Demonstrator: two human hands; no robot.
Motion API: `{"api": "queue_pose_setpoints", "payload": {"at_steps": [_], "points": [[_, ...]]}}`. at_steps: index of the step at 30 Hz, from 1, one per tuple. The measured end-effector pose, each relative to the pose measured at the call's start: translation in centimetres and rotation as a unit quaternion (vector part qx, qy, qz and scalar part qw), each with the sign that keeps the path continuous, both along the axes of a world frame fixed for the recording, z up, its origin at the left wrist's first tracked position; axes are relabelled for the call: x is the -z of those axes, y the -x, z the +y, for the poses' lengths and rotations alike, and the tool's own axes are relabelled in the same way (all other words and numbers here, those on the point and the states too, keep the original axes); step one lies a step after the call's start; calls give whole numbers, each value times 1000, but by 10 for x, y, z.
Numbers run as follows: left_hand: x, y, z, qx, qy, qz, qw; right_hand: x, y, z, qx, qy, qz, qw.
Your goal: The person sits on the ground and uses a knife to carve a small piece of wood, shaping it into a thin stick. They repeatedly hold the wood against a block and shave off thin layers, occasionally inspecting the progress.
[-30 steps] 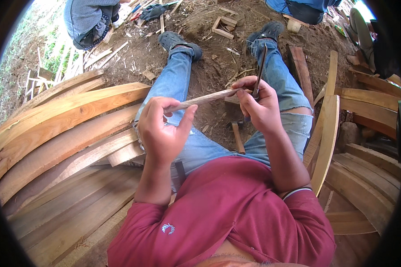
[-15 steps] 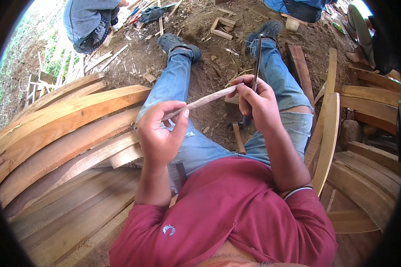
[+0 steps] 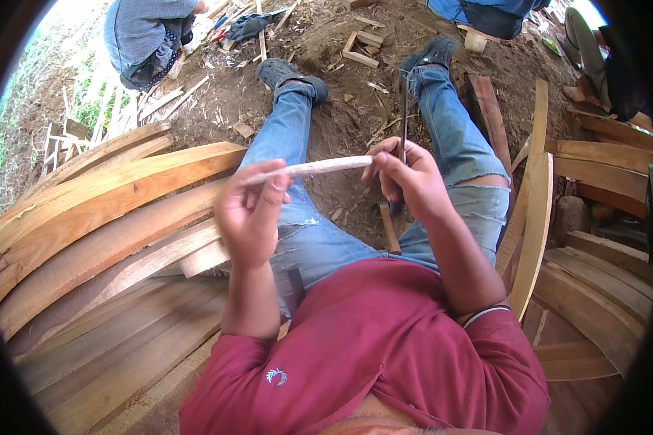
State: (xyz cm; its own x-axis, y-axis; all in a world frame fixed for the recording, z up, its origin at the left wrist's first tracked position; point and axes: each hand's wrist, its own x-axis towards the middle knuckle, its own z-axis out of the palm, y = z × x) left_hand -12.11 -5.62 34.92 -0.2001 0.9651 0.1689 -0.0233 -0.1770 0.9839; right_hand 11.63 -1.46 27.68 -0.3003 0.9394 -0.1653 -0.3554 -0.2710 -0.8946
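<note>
Above my lap, a thin, pale, whittled wooden stick (image 3: 330, 166) spans the gap between my hands, lying nearly level. My left hand (image 3: 248, 214) pinches one end between thumb and fingers. At the other end, the thumb and fingertips of my right hand (image 3: 416, 181) meet the stick's tip. That same hand is closed around a long, narrow, dark metal tool (image 3: 405, 105) with a blue handle; its shaft points away from me, and whether it is a chisel or a file does not show. Between my thighs, a wooden-handled hammer (image 3: 389, 228) rests, its head partly hidden.
Long sawn planks (image 3: 116, 188) are stacked on my left, and more boards (image 3: 602, 290) lie on my right. Narrow boards (image 3: 533, 217) lean by my right thigh. Wood scraps (image 3: 363, 47) and shavings litter the dirt. Other people (image 3: 141, 43) sit or crouch at the far side.
The stick has swung from a slant to nearly level, my left hand shifting slightly left. My right hand has moved a little left, and the tool's shaft with it.
</note>
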Motion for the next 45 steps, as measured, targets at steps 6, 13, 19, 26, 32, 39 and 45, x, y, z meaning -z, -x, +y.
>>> {"api": "queue_pose_setpoints", "payload": {"at_steps": [6, 13, 19, 26, 32, 39, 45], "points": [[15, 12, 22, -23, 43, -26, 998, 5, 6, -18, -85, 10, -48, 995], [31, -2, 31, 1, 109, -63, 992, 9, 12, -30, -78, -18, -65, 995], [41, -9, 27, 57, 109, -90, 988, 3, 12, -31, -64, 1, -68, 996], [44, -19, 20, 85, 133, -76, 985, 1, 18, -35, -61, -6, -76, 995], [53, -31, 17, 107, 98, -80, 986, 3, 35, -45, -45, -36, -54, 997], [46, -27, 18, 114, 135, -175, 969, 10, 21, -43, -37, 32, 21, 999], [50, -26, 16, 137, 116, -180, 967, -6, 28, -57, -133, 74, 28, 988]]}}
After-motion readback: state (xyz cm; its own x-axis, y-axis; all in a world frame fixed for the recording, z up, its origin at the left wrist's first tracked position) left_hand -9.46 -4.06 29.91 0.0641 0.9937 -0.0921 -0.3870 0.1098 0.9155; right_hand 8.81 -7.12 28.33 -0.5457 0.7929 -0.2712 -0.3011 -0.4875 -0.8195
